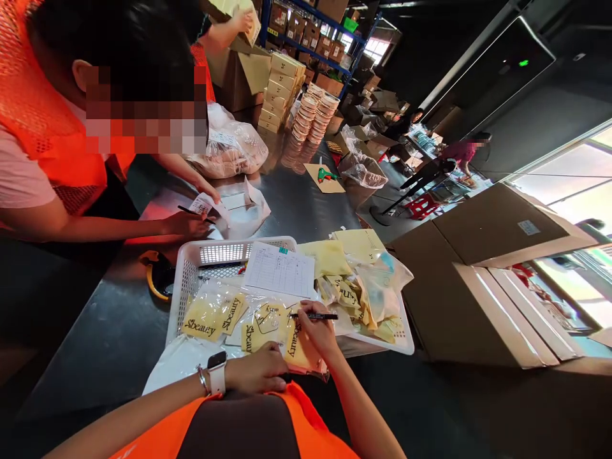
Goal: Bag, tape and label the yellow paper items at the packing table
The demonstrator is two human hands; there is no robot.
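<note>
My right hand [319, 330] is closed around a black marker pen [325, 316], its tip just over a clear plastic bag [272, 315]. Yellow cards or pouches printed "beauty" show through the bag's film. At the bag's near edge, my left hand [261, 368] has its fingers curled against the plastic, their tips partly hidden. The bag lies across the front of a white plastic basket [179, 280]. Behind it in the basket rests a handwritten sheet [278, 271] with a teal clip [284, 249].
More bagged yellow packets [351, 287] fill the basket's right side. A tape roll [160, 277] sits left of it. Across the dark table [210, 217], a co-worker writes on a white bag [246, 213]. Farther back are a green glue gun [327, 175], stacked tins [310, 115] and large cartons [488, 255] at right.
</note>
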